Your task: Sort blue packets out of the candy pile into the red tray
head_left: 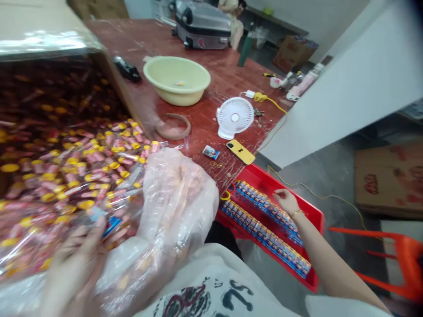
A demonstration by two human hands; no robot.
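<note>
My left hand is closed on a small blue packet with a pale, clear upper part. Beneath it lie many small pink bottles with yellow caps, loose in the open carton. My right hand is over a red tray, its fingers drawn together near a row of small blue-and-yellow packs. Whether anything is pinched there is too small to see. A second row of similar packs runs along the tray's near side.
Clear plastic sheeting drapes over the carton's edge. On the red table are a pale yellow basin, a brown tape roll, a white fan, a yellow phone and a suitcase. An orange stool stands at right.
</note>
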